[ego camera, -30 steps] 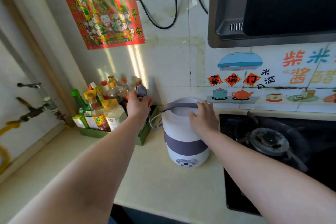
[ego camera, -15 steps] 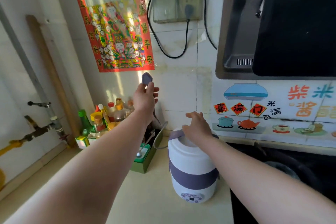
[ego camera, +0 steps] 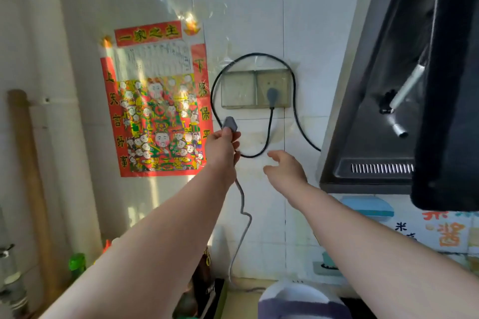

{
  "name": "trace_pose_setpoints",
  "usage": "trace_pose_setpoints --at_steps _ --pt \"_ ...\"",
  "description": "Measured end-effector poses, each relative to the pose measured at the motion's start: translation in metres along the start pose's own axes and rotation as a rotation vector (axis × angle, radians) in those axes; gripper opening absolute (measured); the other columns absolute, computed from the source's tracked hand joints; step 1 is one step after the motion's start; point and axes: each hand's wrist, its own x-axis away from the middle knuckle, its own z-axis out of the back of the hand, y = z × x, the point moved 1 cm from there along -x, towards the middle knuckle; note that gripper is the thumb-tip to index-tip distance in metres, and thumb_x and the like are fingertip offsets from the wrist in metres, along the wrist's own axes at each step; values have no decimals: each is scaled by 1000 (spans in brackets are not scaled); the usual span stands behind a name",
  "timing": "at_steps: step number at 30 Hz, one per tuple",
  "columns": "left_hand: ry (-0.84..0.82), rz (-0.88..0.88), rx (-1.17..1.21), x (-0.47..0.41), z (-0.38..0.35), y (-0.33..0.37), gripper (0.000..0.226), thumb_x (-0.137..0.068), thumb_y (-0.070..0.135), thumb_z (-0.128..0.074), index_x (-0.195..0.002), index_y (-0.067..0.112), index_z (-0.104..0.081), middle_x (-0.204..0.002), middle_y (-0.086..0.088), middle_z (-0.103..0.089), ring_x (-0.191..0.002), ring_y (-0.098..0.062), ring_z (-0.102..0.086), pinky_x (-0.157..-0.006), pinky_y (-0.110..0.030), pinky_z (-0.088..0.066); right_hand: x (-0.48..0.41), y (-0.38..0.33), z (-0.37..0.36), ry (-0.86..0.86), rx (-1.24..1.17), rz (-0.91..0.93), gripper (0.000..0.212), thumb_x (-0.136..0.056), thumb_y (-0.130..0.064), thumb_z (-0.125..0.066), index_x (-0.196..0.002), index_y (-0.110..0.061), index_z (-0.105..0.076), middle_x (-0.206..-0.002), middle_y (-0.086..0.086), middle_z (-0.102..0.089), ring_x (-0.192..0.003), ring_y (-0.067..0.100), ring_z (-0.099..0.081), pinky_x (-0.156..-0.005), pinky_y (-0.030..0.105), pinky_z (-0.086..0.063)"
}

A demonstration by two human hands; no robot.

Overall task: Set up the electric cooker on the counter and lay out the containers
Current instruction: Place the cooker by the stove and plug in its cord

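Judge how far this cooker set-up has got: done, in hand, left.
Done: the cooker stands on the counter. In hand: the left hand holds its grey plug below the wall socket; the right hand hovers open. Left: plugging in, then laying out containers, none visible.

1. Centre of frame: wall socket (ego camera: 239,89), left half bare, right half taken by a dark plug (ego camera: 272,93).
2. Black cord (ego camera: 214,90) loops round the socket, crossing the tile left of and below it.
3. Left hand (ego camera: 223,149) grips the grey plug (ego camera: 230,123) at lower left of the socket, right by that cord.
4. Range hood (ego camera: 383,116) juts out at right, closing that side.
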Motion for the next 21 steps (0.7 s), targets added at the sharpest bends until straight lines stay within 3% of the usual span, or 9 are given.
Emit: trace_pose_setpoints --at_steps 4,7,10,13,17,21 --pt "-13 -2 5 -32 -3 20 16 -98 28 -45 -107 17 -53 -82 8 -65 -77 -8 -56 -63 -24 -42 -34 -26 0 48 -5 35 52 -89 -12 -48 -140 -22 -43 -144 -1 -47 -127 20 -48 -89 24 -39" --pt "-41 26 -8 -52 -4 27 14 -96 28 -50 -96 16 -57 -78 7 -65 -70 -6 -55 -62 -22 -42 -56 -44 -3 42 -74 12 55 -89 -8 -47 -143 -19 -40 -148 -1 -43 -133 19 -43 -97 24 -34" --pt "-58 55 -9 -68 -6 27 14 -97 25 -49 -88 17 -56 -77 5 -65 -69 -7 -55 -63 -23 -43 -77 -61 -8 -1 -231 -56 47 -92 -9 -48 -139 -11 -43 -144 6 -45 -128 24 -45 -109 34 -34" --pt "-50 57 8 -83 -7 25 13 -96 23 -48 -92 14 -57 -76 3 -65 -66 -8 -54 -63 -23 -43 -96 -74 -17 -47 -433 -159 43 -92 -11 -53 -134 -14 -46 -140 7 -46 -124 24 -46 -108 45 -37" --pt "-35 32 19 -99 -1 27 12 -95 19 -47 -101 13 -55 -75 2 -65 -61 -9 -51 -58 -22 -41 -119 -86 -32 -15 -648 -217 46 -89 -5 -55 -134 -8 -45 -143 7 -44 -129 21 -44 -96 36 -42" --pt "-24 66 16 -105 10 27 10 -95 22 -48 -94 15 -55 -75 2 -64 -62 -7 -52 -59 -21 -41 -120 -95 -41 6 -899 -254 47 -88 -2 -54 -134 -6 -45 -143 9 -44 -132 19 -42 -100 34 -37"
